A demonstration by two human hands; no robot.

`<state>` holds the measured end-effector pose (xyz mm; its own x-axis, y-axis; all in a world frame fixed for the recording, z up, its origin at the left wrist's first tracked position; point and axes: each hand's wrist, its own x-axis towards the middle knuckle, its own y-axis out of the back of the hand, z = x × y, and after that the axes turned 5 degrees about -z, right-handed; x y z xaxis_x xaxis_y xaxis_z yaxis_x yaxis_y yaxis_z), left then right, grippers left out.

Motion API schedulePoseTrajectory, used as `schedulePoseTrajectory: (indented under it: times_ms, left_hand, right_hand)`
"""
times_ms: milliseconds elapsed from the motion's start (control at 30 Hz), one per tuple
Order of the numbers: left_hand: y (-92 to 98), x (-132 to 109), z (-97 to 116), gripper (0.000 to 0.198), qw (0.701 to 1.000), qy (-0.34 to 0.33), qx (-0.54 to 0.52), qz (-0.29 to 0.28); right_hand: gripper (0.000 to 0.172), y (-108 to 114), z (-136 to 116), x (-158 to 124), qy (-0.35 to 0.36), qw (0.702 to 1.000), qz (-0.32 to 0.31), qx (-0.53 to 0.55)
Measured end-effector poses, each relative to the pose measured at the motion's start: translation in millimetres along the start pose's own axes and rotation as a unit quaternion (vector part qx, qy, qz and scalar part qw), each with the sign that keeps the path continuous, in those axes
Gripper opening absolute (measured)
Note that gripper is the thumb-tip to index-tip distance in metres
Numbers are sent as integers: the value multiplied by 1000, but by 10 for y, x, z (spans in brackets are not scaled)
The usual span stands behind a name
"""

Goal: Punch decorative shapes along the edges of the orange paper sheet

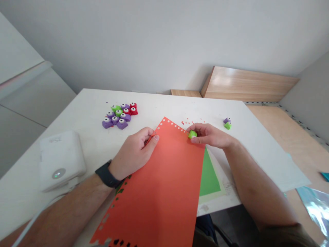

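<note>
A sheet of card [159, 181] lies on the desk [84, 103], partly over a second sheet [209, 180]. Behind it, a cluster of craft punches [119, 116] sits left and two more punches [226, 123] right; a boxy device [60, 159] stands farther left.

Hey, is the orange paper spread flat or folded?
Spread flat: the orange paper lies open on the white table, with no fold showing, beside the left hand.

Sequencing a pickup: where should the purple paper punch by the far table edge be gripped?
Pinch the purple punch across its sides, coming from above and slightly from the far side. The green punch sits against its near side and blocks that approach. The squat, blocky body suits a top-down pinch. The right hand is closest, but it is holding another green punch.
</note>
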<state>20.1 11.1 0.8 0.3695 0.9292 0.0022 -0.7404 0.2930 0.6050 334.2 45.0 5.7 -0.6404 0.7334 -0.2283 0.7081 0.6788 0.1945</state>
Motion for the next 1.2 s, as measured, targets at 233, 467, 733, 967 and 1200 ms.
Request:
schedulePoseTrajectory:
  times_ms: [233,467,733,967,1200]
  left_hand:
    - [-5,-4,-4,26,1000,1,1,-1]
    - [3,-11,-10,26,1000,-2,5,-2]
    - [2,-20,6,26,1000,-4,-1,-5]
    - [5,-15,9,26,1000,-8,-1,0]
    - [10,-14,0,25,1000,-10,7,0]
  right_hand:
    - [44,-15,8,8,6,1000,11,6]
    - [47,-27,7,0,6,1000,15,10]
    - [40,-45,-31,12,1,999,30,25]
    - [41,-64,-54,25,-1,999,37,35]
    - [38,-38,-18,24,-3,999,37,30]
